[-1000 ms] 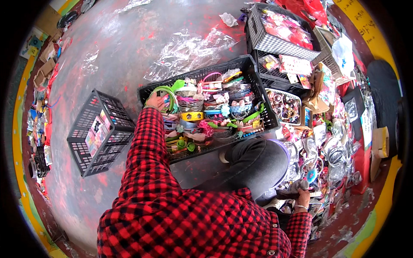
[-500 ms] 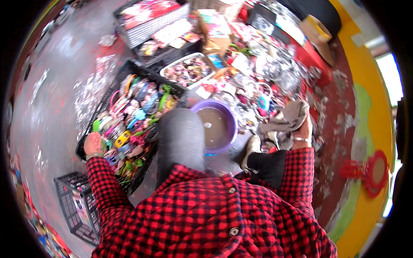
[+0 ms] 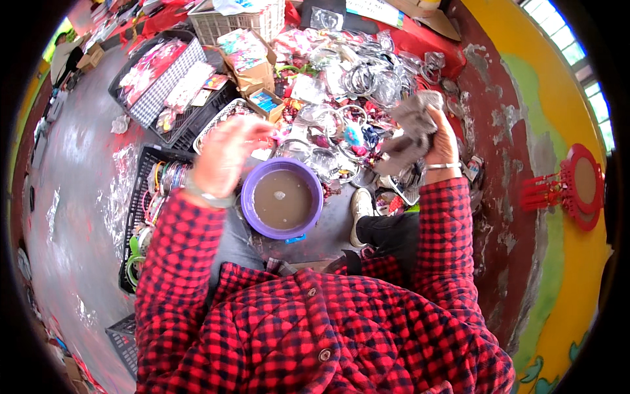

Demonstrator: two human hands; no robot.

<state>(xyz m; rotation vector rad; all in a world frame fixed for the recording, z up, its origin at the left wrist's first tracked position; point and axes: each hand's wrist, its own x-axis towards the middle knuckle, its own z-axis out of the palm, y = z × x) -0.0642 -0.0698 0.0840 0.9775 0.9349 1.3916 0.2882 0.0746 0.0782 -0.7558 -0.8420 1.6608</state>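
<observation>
A crumpled grey cloth [image 3: 412, 125] hangs from my right hand [image 3: 443, 140], whose fingers are closed around it, above the pile at the right. My left hand [image 3: 223, 157] is raised and smeared by motion, over the area just left of the purple basin. Its fingers reach out loosely apart, and I see nothing held in them. Between my knees stands the round purple basin [image 3: 248, 209], with murky brown water and a small pale lump floating in it. A black crate [image 3: 136, 223] of colourful hairbands is partly covered by my left forearm.
A heap of plastic-wrapped bangles and trinkets [image 3: 367, 79] spreads ahead. Cardboard boxes [image 3: 257, 80], a houndstooth-patterned bin [image 3: 172, 85] and a pale crate [image 3: 262, 26] stand beyond the basin. To the right, a red round ornament with tassels [image 3: 581, 187] stands by the painted wall.
My left hand has left the crate of hairbands and moved up and right, toward the basin. My right hand has lifted the cloth slightly. The view has shifted, showing more ahead.
</observation>
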